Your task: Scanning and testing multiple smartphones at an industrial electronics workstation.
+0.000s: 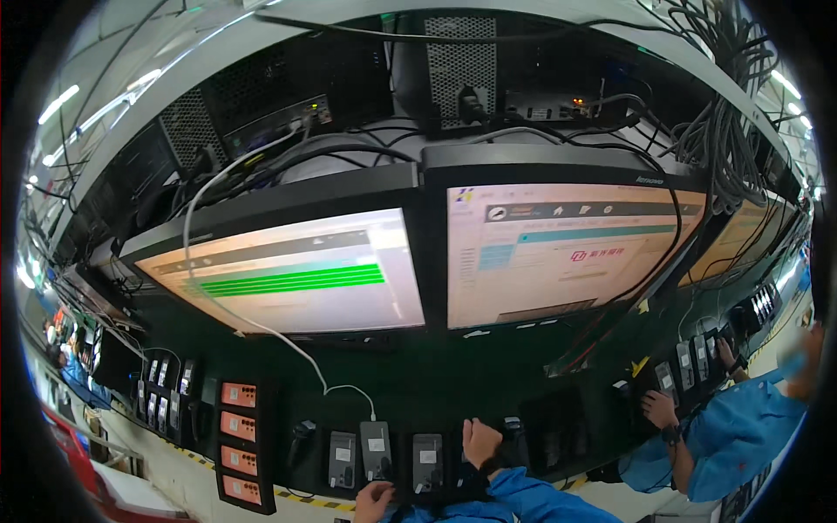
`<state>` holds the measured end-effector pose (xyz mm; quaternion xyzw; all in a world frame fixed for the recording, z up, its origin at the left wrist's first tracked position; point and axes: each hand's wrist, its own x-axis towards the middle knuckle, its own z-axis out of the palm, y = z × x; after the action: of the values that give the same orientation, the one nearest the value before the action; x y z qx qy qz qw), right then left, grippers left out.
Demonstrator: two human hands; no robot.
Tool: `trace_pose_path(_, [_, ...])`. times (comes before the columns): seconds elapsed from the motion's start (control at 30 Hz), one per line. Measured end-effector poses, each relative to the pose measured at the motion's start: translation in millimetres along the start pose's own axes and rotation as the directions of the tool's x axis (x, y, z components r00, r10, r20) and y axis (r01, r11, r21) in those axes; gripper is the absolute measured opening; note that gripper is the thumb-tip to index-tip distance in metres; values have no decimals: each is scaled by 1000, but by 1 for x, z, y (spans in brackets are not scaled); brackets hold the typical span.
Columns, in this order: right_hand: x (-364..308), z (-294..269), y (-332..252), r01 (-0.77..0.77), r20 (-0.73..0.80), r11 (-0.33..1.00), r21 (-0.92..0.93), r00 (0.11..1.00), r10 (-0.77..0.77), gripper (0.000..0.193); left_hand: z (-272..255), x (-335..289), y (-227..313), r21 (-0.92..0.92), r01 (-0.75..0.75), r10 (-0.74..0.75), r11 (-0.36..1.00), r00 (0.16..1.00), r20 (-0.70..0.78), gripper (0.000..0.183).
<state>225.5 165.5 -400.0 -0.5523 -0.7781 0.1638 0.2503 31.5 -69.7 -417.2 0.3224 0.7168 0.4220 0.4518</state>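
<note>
My left hand (375,501) is at the bench's near edge with its fingers drawn together, just below a dark phone (377,451) that bears a white label. A white cable (305,353) runs down into the top end of that phone. To its left lies another labelled phone (342,459), and to its right a third phone (427,462). My right hand (481,443) is curled beyond the third phone, over a partly covered dark device. Whether either hand holds anything small is hidden.
Two monitors (558,253) stand behind the bench, with cables hanging across them. A black rack of orange boxes (238,427) and a dark handheld scanner (301,436) are on the left. At right, a co-worker in a blue sleeve (741,427) handles several phones (684,364).
</note>
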Motion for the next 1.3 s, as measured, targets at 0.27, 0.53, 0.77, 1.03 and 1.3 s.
trace_pose_path(0.27, [-2, -19, 11, 67, -176, 998, 1, 982, -66, 18, 15, 4, 44, -285, 197, -201, 938, 979, 16, 23])
trace_pose_path(0.53, [-61, 26, 119, -525, -19, 825, 211, 841, 540, 43, 24, 10, 53, -293, 209, -218, 933, 976, 2, 21])
trace_pose_path(0.77, [-56, -38, 82, -521, 336, 270, 810, 789, 515, 27, -5, 35, 60, -204, 102, -67, 974, 982, 175, 21])
trace_pose_path(1.03, [-102, -32, -34, -699, 615, 218, 681, 708, 346, 27, 11, 82, 27, -217, -2, 57, 976, 967, 247, 20])
trace_pose_path(1.3, [-97, -23, -41, -734, 655, 247, 632, 677, 337, 25, 68, 97, 26, 223, -198, 167, 954, 974, 151, 42])
